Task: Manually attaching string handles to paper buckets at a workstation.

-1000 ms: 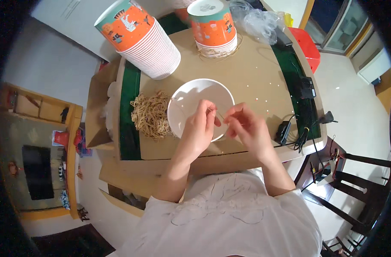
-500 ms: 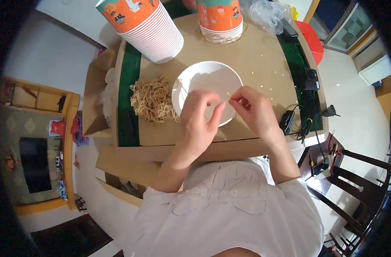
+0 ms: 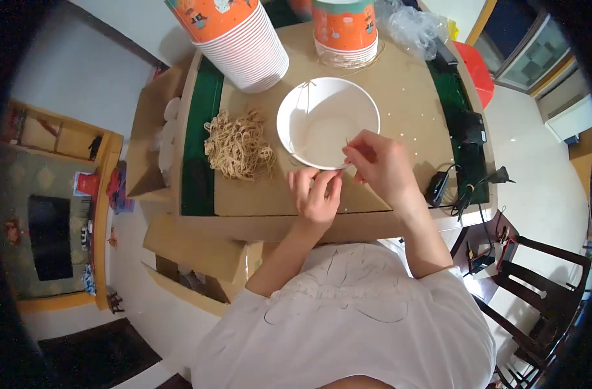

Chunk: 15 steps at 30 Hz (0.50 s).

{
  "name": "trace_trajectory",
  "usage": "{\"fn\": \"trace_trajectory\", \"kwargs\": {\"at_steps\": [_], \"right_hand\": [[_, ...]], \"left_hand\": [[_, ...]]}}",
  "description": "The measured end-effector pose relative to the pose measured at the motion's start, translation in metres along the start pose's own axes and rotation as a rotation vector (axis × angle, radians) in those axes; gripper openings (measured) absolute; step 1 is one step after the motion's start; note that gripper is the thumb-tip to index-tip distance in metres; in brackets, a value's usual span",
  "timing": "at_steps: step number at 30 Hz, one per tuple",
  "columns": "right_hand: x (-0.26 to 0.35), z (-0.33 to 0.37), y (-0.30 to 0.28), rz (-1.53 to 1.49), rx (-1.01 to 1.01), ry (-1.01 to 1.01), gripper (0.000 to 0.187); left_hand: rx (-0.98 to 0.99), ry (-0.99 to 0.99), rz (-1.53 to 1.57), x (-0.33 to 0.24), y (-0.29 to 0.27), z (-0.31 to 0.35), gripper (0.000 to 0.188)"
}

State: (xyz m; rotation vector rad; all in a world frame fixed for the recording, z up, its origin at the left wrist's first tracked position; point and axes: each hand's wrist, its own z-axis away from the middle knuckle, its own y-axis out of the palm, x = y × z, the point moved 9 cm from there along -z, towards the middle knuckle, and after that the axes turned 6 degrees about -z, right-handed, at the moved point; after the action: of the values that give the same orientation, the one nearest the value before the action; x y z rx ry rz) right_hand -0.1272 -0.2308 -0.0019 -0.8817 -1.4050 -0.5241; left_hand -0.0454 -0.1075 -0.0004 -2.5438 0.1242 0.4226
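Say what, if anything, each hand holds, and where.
Left hand and right hand are at the near rim of the round white paper tub; whether either grips anything cannot be told.

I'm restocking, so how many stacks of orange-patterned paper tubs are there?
2 clear: a tall stack at the upper left, a shorter stack to its right. An orange blur between them, cut off above, may be another.

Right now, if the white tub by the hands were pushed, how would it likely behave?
The tub would probably slide easily, since its thin wall makes it look light. That thinness also suggests it might flex if squeezed. Once tipped, it could roll, given its round shape.
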Motion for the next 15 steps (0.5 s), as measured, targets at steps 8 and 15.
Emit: {"fn": "trace_trajectory", "kwargs": {"at_steps": [8,15], "right_hand": [[0.004,0.006,-0.006,0.098,0.057,-0.026,0.008],[0.017,0.015,-0.01,0.141,0.261,-0.071,0.009]], "left_hand": [[0.293,0.024,0.213,-0.023,-0.01,-0.03,0.022],[0.958,-0.243,0.71,-0.014,0.036,-0.047,0.012]]}}
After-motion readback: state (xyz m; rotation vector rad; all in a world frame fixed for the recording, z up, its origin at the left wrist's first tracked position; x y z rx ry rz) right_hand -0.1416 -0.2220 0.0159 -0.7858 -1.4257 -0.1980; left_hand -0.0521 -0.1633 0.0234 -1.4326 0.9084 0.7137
